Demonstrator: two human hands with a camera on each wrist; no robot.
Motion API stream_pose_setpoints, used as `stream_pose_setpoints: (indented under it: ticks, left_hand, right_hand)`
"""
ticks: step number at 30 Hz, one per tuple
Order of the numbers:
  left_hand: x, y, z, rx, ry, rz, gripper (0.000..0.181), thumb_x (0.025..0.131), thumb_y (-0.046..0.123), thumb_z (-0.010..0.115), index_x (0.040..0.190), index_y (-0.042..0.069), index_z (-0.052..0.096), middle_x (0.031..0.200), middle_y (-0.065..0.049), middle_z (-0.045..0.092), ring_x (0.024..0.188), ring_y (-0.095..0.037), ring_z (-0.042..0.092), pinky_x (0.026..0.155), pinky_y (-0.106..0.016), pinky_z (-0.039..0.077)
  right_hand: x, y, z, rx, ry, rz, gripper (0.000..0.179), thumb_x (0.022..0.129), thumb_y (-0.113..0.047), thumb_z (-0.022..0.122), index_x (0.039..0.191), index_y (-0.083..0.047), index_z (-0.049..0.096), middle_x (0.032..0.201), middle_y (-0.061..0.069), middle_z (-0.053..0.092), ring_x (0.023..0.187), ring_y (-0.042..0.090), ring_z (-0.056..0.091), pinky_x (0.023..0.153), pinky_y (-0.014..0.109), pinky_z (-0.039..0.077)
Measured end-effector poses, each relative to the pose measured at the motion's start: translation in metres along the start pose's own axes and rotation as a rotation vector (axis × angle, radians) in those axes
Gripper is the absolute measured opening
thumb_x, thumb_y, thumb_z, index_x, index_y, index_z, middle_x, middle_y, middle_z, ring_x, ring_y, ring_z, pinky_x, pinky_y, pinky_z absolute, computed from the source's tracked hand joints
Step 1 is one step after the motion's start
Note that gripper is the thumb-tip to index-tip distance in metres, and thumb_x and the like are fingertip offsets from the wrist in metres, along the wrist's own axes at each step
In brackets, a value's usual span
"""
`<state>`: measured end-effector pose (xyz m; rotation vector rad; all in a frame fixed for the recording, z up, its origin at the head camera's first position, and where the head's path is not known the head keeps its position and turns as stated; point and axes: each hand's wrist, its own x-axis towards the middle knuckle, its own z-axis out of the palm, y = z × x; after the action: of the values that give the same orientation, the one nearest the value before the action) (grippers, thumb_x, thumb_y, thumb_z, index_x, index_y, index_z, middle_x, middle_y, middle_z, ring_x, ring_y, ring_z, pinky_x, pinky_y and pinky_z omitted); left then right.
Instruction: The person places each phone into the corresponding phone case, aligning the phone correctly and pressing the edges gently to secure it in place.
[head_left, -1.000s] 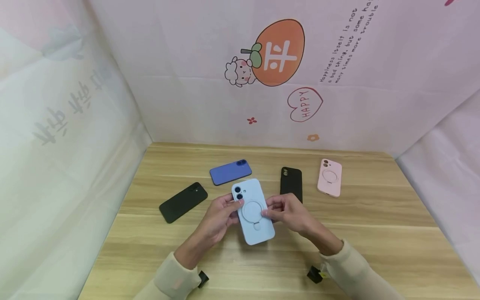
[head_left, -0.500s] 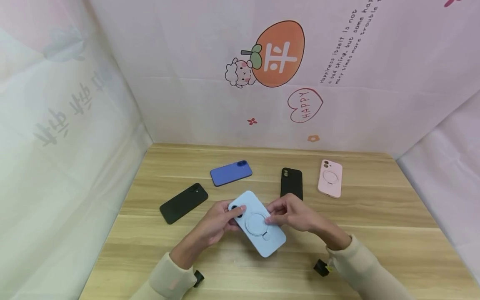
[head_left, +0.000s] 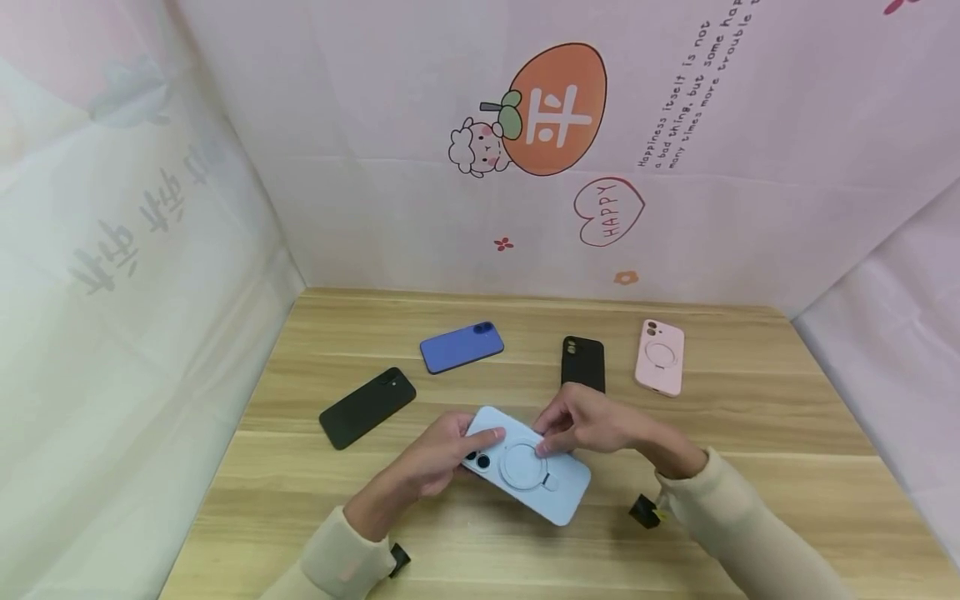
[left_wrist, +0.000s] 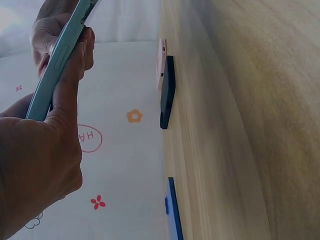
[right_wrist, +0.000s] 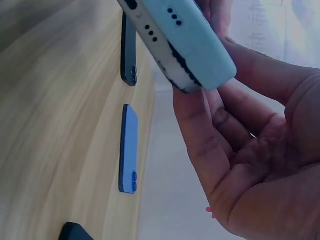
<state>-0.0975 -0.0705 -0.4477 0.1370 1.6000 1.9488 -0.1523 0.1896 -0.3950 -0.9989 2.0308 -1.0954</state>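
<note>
Held above the table is a light-blue phone case with a round ring on its back, tilted with its camera end to the left. A phone with a pale edge sits in it; in the right wrist view a gap shows between the phone's edge and the case at one corner. My left hand grips the camera end, thumb on the back. At the upper long edge my right hand pinches the case, its thumb by the ring. Most fingers under the case are hidden in the head view.
A black phone and a blue phone lie on the wooden table to the left and back. Behind my right hand lies a black phone case, with a pink phone case farther right. Cloth walls surround the table.
The light-blue case has turned so its lower end swings right and up, and it has dropped nearer to me. Both hands keep hold of it. The other phones and cases stay put.
</note>
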Motion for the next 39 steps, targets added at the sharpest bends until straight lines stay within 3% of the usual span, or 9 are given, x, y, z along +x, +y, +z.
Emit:
stream_pose_setpoints:
  ticks: [4, 13, 20, 27, 34, 39]
  left_hand:
    - [0.0, -0.002, 0.0, 0.0, 0.011, 0.015, 0.035, 0.109, 0.017, 0.061, 0.132, -0.01, 0.063, 0.115, -0.015, 0.076, 0.102, -0.021, 0.075, 0.092, -0.039, 0.063]
    - [0.0, -0.005, -0.004, -0.048, 0.06, 0.062, 0.037, 0.112, 0.017, 0.055, 0.139, -0.008, 0.058, 0.126, -0.017, 0.072, 0.111, -0.023, 0.073, 0.098, -0.04, 0.061]
    - [0.0, -0.005, -0.005, -0.116, 0.152, 0.079, 0.041, 0.112, 0.017, 0.054, 0.145, -0.007, 0.053, 0.134, -0.02, 0.067, 0.119, -0.023, 0.069, 0.102, -0.039, 0.058]
    - [0.001, -0.006, -0.005, -0.193, 0.222, 0.096, 0.043, 0.112, 0.017, 0.054, 0.149, -0.006, 0.049, 0.142, -0.022, 0.063, 0.127, -0.026, 0.066, 0.104, -0.04, 0.056]
    - [0.002, -0.006, -0.004, -0.219, 0.237, 0.111, 0.043, 0.113, 0.017, 0.053, 0.149, -0.006, 0.05, 0.141, -0.022, 0.063, 0.126, -0.026, 0.066, 0.104, -0.041, 0.056]
    - [0.003, -0.006, -0.004, -0.227, 0.253, 0.113, 0.044, 0.113, 0.018, 0.053, 0.149, -0.006, 0.05, 0.142, -0.023, 0.063, 0.127, -0.028, 0.066, 0.104, -0.04, 0.056]
  right_hand:
    - [0.001, -0.002, -0.001, -0.042, 0.022, 0.009, 0.008, 0.095, -0.006, 0.079, 0.101, -0.004, 0.083, 0.082, 0.0, 0.076, 0.068, 0.005, 0.059, 0.06, 0.016, 0.047]
    - [0.001, 0.008, 0.002, -0.044, 0.211, 0.101, 0.012, 0.096, -0.013, 0.08, 0.105, -0.005, 0.083, 0.089, 0.0, 0.079, 0.074, 0.01, 0.066, 0.068, 0.021, 0.056]
    - [-0.006, 0.014, 0.004, 0.051, 0.36, 0.206, 0.018, 0.097, -0.015, 0.078, 0.109, -0.001, 0.081, 0.095, 0.006, 0.079, 0.08, 0.015, 0.066, 0.07, 0.022, 0.056]
    - [-0.008, 0.018, 0.01, 0.193, 0.463, 0.306, 0.032, 0.097, -0.019, 0.079, 0.12, 0.002, 0.076, 0.099, 0.008, 0.078, 0.086, 0.018, 0.068, 0.08, 0.034, 0.063]
    - [-0.011, 0.027, 0.017, 0.346, 0.516, 0.297, 0.038, 0.098, -0.023, 0.079, 0.121, 0.006, 0.073, 0.103, 0.013, 0.079, 0.088, 0.022, 0.075, 0.081, 0.035, 0.064]
    - [-0.01, 0.032, 0.02, 0.415, 0.557, 0.295, 0.035, 0.1, -0.017, 0.075, 0.119, 0.011, 0.071, 0.102, 0.015, 0.08, 0.086, 0.02, 0.077, 0.08, 0.036, 0.065]
